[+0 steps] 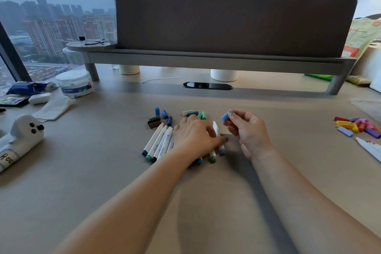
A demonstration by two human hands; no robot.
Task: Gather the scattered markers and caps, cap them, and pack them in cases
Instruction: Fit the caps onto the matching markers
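Note:
Several white-barrelled markers (158, 142) with blue, green and black ends lie in a bunch at the desk's middle. My left hand (193, 134) rests on the right part of the bunch, fingers spread and touching the markers. My right hand (246, 130) hovers just right of it and pinches a light blue cap (226, 116) between thumb and fingers. Loose blue, black and brown caps (160, 118) lie behind the markers. Green and teal caps (198, 114) lie behind my left hand. A white animal-shaped pencil case (19, 140) lies at the far left.
A second heap of yellow, purple and red caps (356, 126) with white markers (371, 147) lies at the right edge. A plastic tub (75, 83), wipes pack (26, 87) and tissue (53, 108) sit at back left. A raised shelf (216, 60) with a divider screen crosses the back.

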